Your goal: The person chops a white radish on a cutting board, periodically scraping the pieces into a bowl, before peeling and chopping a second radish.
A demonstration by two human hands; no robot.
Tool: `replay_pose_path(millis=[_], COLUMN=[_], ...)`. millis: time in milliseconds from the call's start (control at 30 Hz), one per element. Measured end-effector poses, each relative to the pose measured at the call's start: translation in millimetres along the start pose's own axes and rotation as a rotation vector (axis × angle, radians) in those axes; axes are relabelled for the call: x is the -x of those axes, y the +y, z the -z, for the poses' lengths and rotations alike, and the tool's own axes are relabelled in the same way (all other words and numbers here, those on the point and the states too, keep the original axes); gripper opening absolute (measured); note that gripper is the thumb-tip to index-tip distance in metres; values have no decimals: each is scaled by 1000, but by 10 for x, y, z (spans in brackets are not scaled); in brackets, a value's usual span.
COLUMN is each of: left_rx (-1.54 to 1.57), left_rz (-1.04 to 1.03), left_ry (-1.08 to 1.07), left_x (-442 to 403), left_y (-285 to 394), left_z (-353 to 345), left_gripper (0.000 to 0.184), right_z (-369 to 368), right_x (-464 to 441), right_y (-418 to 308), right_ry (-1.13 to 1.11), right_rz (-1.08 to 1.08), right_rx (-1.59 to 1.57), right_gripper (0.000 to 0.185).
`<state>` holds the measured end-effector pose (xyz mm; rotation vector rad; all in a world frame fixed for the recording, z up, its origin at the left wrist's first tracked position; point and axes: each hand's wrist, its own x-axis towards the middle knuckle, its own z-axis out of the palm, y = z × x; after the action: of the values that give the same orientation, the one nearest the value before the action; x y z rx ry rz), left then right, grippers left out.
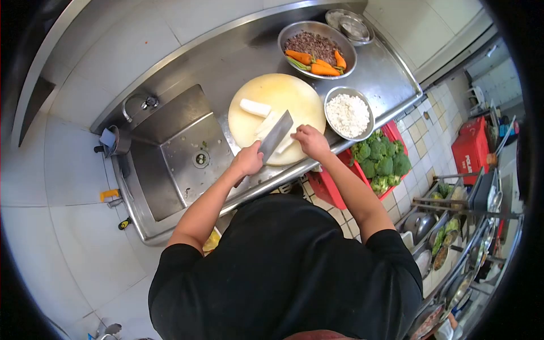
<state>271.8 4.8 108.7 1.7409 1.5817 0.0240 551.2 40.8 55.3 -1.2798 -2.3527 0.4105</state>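
My left hand is wrapped round the handle of a cleaver, whose broad blade slants across the round cutting board. Close to the right of the blade, the curled fingers of my right hand pinch the end of a pale vegetable strip. A thicker white vegetable piece, like peeled radish, lies on the upper left of the board. More white slices lie partly hidden behind the blade.
Left of the board is a steel sink with a tap. A bowl of white diced pieces and a larger bowl with carrots stand on the right. Below them, a red crate holds broccoli. Shelves stand at far right.
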Motion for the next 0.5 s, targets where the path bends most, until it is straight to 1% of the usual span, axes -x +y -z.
replay_pose_path(millis=[33, 100, 167, 200, 267, 300, 333, 433, 467, 500], left_rx=[-36, -115, -180, -168, -144, -151, -159, -166, -167, -174], left_rz=[2, -18, -9, -2, 18, 5, -11, -57, -72, -66], left_ry=[-22, -21, -61, -49, -22, -3, 14, 65, 84, 67], left_x=[26, 162, 332, 331, 318, 314, 297, 271, 275, 307], left_y=[34, 173, 363, 341, 206, 202, 203, 250, 277, 325], left_z=[30, 112, 170, 60, -199, -208, -210, -183, -164, -137], left_gripper=[42, 36, 32, 32, 32, 31, 31, 30, 30, 29], right_z=[-69, -146, -162, -165, -214, -240, -266, -278, -266, -277], right_x=[139, 289, 326, 328, 314, 289, 254, 198, 187, 181], right_y=[-35, -84, -250, -298, -296, -303, -307, -319, -314, -303], right_ry=[-21, 52, 156, 210, 132, 95, 158, 143, 155, 144], right_rz=[-41, -50, -77, -90, -70, -59, -38, -58, -30, -37], right_rx=[20, 38, -53, -94, -101, -107, -110, -125, -97, -82], right_gripper=[31, 33, 30, 29, 26, 25, 19, 18, 16, 16])
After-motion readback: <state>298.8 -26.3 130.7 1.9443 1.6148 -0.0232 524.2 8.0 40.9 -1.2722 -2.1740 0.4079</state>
